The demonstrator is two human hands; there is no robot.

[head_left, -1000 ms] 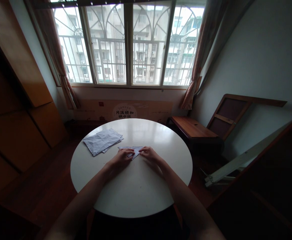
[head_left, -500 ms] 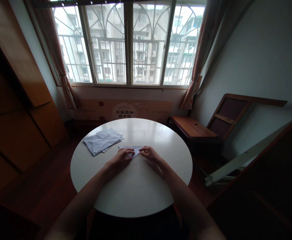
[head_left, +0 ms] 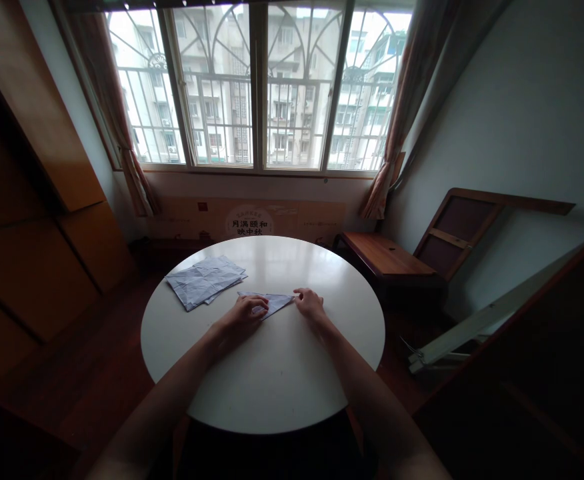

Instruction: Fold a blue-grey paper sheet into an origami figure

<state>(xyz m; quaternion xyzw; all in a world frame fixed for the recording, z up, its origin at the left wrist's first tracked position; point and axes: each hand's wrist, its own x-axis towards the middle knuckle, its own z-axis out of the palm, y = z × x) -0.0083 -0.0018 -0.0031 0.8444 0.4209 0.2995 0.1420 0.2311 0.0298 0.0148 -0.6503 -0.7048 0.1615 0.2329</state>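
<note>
At table centre: folded paper [head_left: 276,303] lies flat, well away from every edge.
Left hand [head_left: 245,315]: curved fingers press down on its left part.
Right hand [head_left: 311,305]: fingertips on its right tip; whether they pinch it, cannot tell.
Sheet stack [head_left: 205,280]: near the far-left edge, apart from the hands.
Round table [head_left: 272,393]: broad white top between wrists and near edge.

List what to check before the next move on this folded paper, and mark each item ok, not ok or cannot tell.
1. The folded paper lies flat on the table: ok.
2. The left hand rests on the paper's left part: ok.
3. The right hand is at the paper's right tip: ok.
4. Whether it pinches or presses that tip: cannot tell.
5. The stack of sheets is clear of both hands: ok.
6. The paper's edges line up: cannot tell, too small.
</note>
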